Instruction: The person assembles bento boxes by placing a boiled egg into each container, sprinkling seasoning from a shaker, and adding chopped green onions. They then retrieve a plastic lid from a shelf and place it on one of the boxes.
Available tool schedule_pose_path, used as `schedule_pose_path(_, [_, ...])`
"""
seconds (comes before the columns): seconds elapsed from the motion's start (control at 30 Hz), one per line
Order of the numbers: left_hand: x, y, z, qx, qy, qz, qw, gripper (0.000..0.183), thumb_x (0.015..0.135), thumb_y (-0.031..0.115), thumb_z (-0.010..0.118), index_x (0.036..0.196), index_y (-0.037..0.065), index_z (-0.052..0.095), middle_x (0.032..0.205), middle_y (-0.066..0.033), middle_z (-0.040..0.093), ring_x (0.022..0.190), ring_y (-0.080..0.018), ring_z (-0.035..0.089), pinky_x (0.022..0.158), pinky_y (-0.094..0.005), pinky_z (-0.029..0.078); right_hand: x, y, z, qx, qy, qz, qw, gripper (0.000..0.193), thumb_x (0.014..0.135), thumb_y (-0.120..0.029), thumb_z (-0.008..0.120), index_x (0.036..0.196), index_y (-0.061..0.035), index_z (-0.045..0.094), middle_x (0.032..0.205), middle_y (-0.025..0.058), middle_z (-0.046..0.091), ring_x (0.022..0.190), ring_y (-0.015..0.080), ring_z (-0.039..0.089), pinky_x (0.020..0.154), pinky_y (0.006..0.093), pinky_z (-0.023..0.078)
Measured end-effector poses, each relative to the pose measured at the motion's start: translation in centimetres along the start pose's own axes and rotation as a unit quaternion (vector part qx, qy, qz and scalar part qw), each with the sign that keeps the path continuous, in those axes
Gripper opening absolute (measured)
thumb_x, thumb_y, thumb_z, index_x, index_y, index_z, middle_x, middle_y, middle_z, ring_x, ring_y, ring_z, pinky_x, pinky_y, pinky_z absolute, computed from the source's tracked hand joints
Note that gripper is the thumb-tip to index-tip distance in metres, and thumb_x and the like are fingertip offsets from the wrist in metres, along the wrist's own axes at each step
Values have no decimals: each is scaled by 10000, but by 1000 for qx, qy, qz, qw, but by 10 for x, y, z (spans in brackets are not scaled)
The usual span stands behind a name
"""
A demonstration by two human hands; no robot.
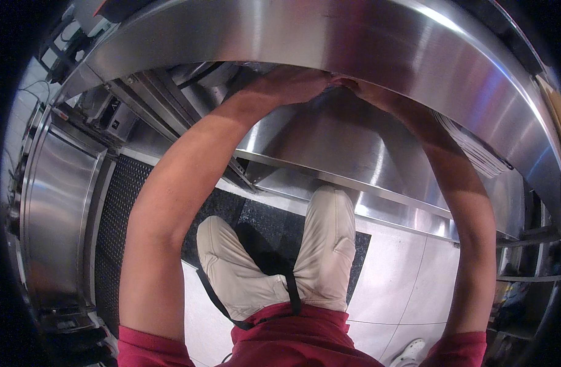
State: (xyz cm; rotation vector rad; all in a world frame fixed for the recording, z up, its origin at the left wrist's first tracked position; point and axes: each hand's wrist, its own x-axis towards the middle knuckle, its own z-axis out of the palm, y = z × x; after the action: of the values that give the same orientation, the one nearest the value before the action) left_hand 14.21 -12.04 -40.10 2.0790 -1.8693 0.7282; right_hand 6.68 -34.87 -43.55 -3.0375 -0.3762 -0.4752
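Note:
Both my arms reach forward beneath the front edge of a stainless steel counter (280, 37). My left hand (302, 84) and my right hand (354, 85) come close together at the middle, just under that edge. The counter and the hands themselves hide most of the fingers, and whatever lies between them is too dark to make out. Below the hands spreads a broad steel shelf (311, 134). Shiny, crumpled-looking material (222, 79) shows behind my left forearm, its kind unclear.
On the shelf at the right, beside my right forearm, sits a stack of thin white flat pieces (470, 144). Metal uprights (149, 104) stand left of the shelf. A steel cabinet (63, 214) is at the far left. Black mats (130, 214) lie on the tiled floor (396, 281).

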Motion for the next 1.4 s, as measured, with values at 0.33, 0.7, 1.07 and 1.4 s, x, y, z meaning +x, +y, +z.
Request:
schedule_pose_path(0.33, [4, -1, 3, -57, -21, -12, 998, 262, 973, 239, 549, 1159, 96, 664, 1094, -152, 689, 1022, -346, 638, 874, -447, 492, -2, -13, 24, -19, 90, 65, 994, 316, 993, -253, 560, 1228, -50, 618, 1177, 200, 649, 1079, 377, 626, 940, 454, 481])
schedule_pose_path(0.7, [2, -5, 7, -39, -14, 35, 999, 252, 943, 124, 543, 1158, 76, 665, 1090, -162, 686, 1026, -336, 643, 892, -432, 499, 6, -34, 75, 155, 277, 99, 943, 242, 895, -41, 638, 1136, -11, 647, 1077, 176, 685, 1009, 308, 666, 861, 400, 523])
schedule_pose_path(1.07, [-2, -16, 17, 59, 6, 77, 995, 192, 891, 137, 598, 1036, 50, 688, 975, -183, 688, 910, -366, 663, 797, -476, 513, 1, -46, 75, 170, 306, 123, 929, 142, 870, -27, 671, 1000, -9, 727, 1056, 158, 708, 1004, 304, 673, 872, 408, 516])
schedule_pose_path(1.4, [1, -10, 12, 76, -59, 47, 994, 230, 863, 26, 584, 1071, 21, 683, 1064, -198, 687, 1006, -354, 664, 886, -450, 517, 1, -39, 75, 209, 296, 103, 926, 154, 876, -37, 674, 1014, -32, 740, 1049, 145, 713, 1024, 303, 664, 892, 402, 505])
